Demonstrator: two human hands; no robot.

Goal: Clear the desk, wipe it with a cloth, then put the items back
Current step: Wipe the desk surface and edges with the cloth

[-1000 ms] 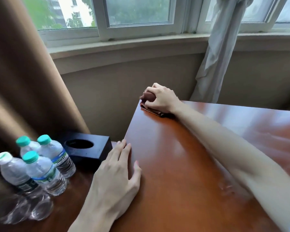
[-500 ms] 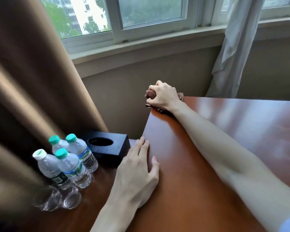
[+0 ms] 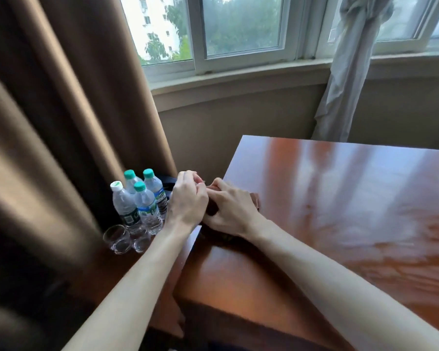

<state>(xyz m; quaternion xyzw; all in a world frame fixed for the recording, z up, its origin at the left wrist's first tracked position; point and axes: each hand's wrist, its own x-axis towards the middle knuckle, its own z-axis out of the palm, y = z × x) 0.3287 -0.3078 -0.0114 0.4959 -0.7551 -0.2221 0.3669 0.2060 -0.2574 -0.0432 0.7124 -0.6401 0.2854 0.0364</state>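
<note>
- Cloth [image 3: 254,200], dark brown and folded, sits at the left edge of the desk [image 3: 340,198] in the middle of the frame, mostly hidden under my hands.
- I see my right hand [image 3: 230,211] lying on the cloth with its fingers bent down around it, gripping it.
- My right arm reaches in from the lower right, flat across the desk top.
- My left hand [image 3: 188,201] comes up from the lower middle and meets the right hand at the desk edge. Its fingers are curled and the tips pinch together by the cloth, but I cannot tell if they hold any of it.
- Desk wood is red-brown, smooth and shiny, with window light on it.
- Four clear plastic water bottles [image 3: 142,201] stand close together on the lower side table [image 3: 160,295], left of my hands. Three have green caps, one white.
- Two small clear glasses [image 3: 123,239] stand just below the bottles.
- A thick brown curtain [image 3: 61,122] fills the left side.
</note>
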